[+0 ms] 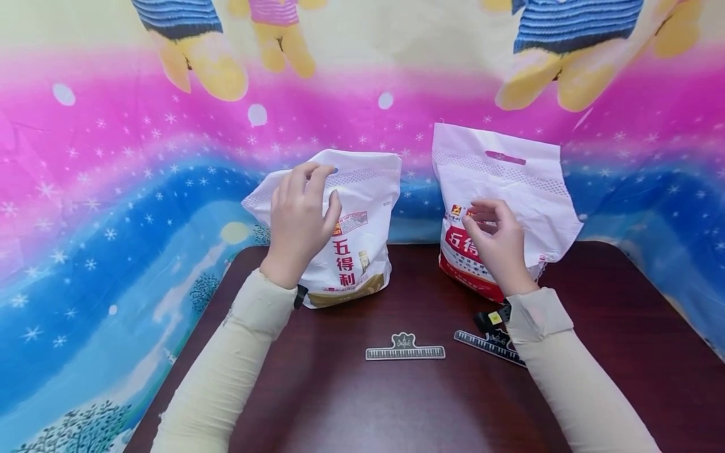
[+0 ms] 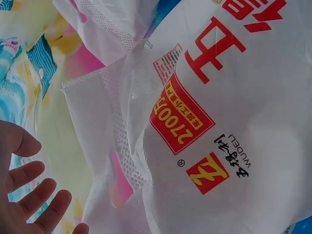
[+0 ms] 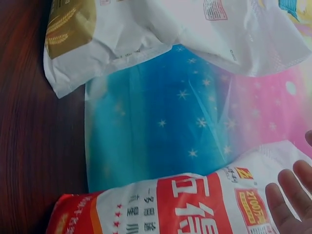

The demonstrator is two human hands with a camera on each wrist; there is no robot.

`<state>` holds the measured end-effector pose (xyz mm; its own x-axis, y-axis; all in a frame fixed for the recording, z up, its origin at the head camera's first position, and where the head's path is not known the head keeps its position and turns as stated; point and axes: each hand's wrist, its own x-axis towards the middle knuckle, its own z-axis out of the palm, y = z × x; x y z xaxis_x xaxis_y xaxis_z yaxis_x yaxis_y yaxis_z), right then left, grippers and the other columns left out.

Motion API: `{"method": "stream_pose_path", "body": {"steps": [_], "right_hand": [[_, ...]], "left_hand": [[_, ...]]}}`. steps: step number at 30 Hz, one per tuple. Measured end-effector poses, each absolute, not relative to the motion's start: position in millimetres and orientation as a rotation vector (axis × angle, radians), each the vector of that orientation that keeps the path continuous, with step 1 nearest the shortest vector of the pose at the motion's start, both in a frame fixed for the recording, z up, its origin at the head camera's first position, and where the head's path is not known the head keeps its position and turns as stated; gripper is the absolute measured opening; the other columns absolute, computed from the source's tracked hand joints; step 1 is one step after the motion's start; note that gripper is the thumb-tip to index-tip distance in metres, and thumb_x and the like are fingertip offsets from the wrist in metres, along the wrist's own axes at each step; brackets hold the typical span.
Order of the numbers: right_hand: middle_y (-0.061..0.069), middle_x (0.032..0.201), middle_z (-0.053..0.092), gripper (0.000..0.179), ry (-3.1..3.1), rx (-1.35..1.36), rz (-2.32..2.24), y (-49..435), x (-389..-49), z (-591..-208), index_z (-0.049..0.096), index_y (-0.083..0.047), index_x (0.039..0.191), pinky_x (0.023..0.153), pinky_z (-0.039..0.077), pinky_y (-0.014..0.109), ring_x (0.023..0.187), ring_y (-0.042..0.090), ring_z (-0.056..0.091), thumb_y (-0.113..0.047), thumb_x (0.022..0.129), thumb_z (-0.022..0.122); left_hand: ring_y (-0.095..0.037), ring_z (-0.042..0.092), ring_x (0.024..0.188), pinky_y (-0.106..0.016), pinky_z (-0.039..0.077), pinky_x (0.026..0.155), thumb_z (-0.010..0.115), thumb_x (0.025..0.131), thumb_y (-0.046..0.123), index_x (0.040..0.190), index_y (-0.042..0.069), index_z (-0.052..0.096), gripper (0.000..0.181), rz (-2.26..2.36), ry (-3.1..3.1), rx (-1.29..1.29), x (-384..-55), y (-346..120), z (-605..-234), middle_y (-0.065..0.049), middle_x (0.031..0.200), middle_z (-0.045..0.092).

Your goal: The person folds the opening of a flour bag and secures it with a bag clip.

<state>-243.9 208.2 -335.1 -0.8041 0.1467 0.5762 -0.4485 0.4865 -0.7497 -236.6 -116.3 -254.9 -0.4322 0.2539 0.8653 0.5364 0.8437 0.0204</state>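
Observation:
A white flour bag (image 1: 370, 195) with red lettering and a gold base stands on the left of the table. My left hand (image 1: 299, 217) is in front of its upper left part, and in the left wrist view the fingers (image 2: 41, 200) are spread with nothing between them. To the right stands a second white flour bag (image 1: 535, 182) with a red label and a cut-out handle. Before its front is my right hand (image 1: 501, 242), fingers loosely bent and holding nothing. In the right wrist view the fingertips (image 3: 287, 185) overlap that bag's upper part.
On the dark red table (image 1: 340, 402) lies a clip (image 1: 405, 350) with a piano-key pattern. A similar clip (image 1: 488, 345) is partly covered by the right wrist. Behind the bags hangs a colourful backdrop (image 1: 340, 94) with bears and snowflakes.

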Motion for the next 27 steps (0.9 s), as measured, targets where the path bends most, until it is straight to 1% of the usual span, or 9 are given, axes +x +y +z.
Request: {"method": "stream_pose_path", "body": {"steps": [3, 8, 11, 13, 16, 19, 22, 25, 27], "right_hand": [[0.010, 0.125, 0.065, 0.037, -2.143, 0.294, 1.363, 204.2, -248.9, -335.7, 0.059, -0.004, 0.131, 0.101, 0.052, 0.034, 0.112, 0.023, 0.063, -0.020, 0.099, 0.067], [0.010, 0.122, 0.066, 0.033, -2.104, 0.388, 1.386, 197.3, -258.7, -339.3, 0.062, -0.002, 0.126, 0.095, 0.053, 0.023, 0.107, 0.022, 0.066, -0.013, 0.096, 0.070], [0.010, 0.121, 0.066, 0.034, -2.111, 0.411, 1.373, 192.4, -262.5, -341.0, 0.063, -0.001, 0.126, 0.092, 0.053, 0.020, 0.105, 0.021, 0.066, -0.013, 0.095, 0.072], [0.011, 0.123, 0.066, 0.035, -2.125, 0.427, 1.372, 188.9, -264.5, -342.0, 0.062, -0.002, 0.127, 0.093, 0.054, 0.024, 0.106, 0.022, 0.066, -0.013, 0.095, 0.072], [0.012, 0.125, 0.065, 0.036, -2.144, 0.454, 1.397, 183.5, -267.6, -343.5, 0.061, -0.003, 0.128, 0.096, 0.055, 0.038, 0.109, 0.024, 0.065, -0.013, 0.096, 0.072], [0.013, 0.128, 0.064, 0.036, -2.161, 0.473, 1.441, 177.7, -270.3, -344.8, 0.060, -0.003, 0.129, 0.099, 0.052, 0.050, 0.112, 0.026, 0.064, -0.013, 0.096, 0.071], [0.013, 0.130, 0.062, 0.037, -2.169, 0.488, 1.484, 170.8, -272.9, -344.8, 0.058, -0.002, 0.131, 0.101, 0.050, 0.052, 0.115, 0.027, 0.063, -0.013, 0.097, 0.069], [0.018, 0.132, 0.060, 0.037, -2.178, 0.495, 1.511, 161.3, -269.9, -337.4, 0.056, 0.002, 0.132, 0.102, 0.049, 0.052, 0.117, 0.033, 0.062, -0.008, 0.098, 0.067], [0.017, 0.133, 0.060, 0.037, -2.178, 0.501, 1.517, 157.4, -271.0, -334.5, 0.057, 0.001, 0.132, 0.102, 0.049, 0.052, 0.118, 0.033, 0.061, -0.009, 0.098, 0.067]], "left_hand": [[-0.037, 0.057, 0.110, -0.058, 0.049, 0.090, 0.059, 0.098, 0.015, 0.127, 0.004, 0.061, 0.032, -0.341, -2.038, -0.576, -239.9, -114.0, -252.8, -0.019, 0.127, 0.059], [-0.037, 0.057, 0.114, -0.059, 0.048, 0.091, 0.061, 0.096, 0.014, 0.128, 0.004, 0.061, 0.034, -0.313, -2.035, -0.578, -245.2, -110.3, -249.3, -0.019, 0.128, 0.059], [-0.038, 0.057, 0.114, -0.058, 0.048, 0.091, 0.062, 0.096, 0.014, 0.128, 0.004, 0.061, 0.034, -0.304, -2.034, -0.576, -247.1, -109.1, -247.7, -0.019, 0.127, 0.060], [-0.038, 0.057, 0.113, -0.058, 0.048, 0.089, 0.063, 0.095, 0.013, 0.128, 0.003, 0.061, 0.034, -0.300, -2.031, -0.571, -247.7, -108.9, -246.5, -0.020, 0.127, 0.061], [-0.038, 0.057, 0.113, -0.057, 0.048, 0.090, 0.064, 0.095, 0.012, 0.127, 0.003, 0.062, 0.034, -0.294, -2.034, -0.568, -247.4, -108.4, -243.9, -0.020, 0.127, 0.061], [-0.038, 0.056, 0.114, -0.057, 0.047, 0.094, 0.061, 0.096, 0.013, 0.128, 0.002, 0.061, 0.034, -0.288, -2.045, -0.582, -247.5, -107.3, -241.2, -0.020, 0.127, 0.061], [-0.037, 0.057, 0.113, -0.055, 0.047, 0.096, 0.061, 0.096, 0.012, 0.128, 0.001, 0.061, 0.033, -0.284, -2.044, -0.602, -249.6, -105.7, -239.2, -0.020, 0.126, 0.061], [-0.037, 0.057, 0.111, -0.053, 0.049, 0.093, 0.063, 0.094, 0.009, 0.126, 0.000, 0.061, 0.033, -0.290, -2.030, -0.618, -252.1, -103.8, -237.6, -0.020, 0.124, 0.061], [-0.037, 0.057, 0.110, -0.052, 0.049, 0.092, 0.064, 0.094, 0.008, 0.126, 0.000, 0.061, 0.033, -0.296, -2.028, -0.624, -253.7, -102.4, -236.6, -0.021, 0.122, 0.061]]}}
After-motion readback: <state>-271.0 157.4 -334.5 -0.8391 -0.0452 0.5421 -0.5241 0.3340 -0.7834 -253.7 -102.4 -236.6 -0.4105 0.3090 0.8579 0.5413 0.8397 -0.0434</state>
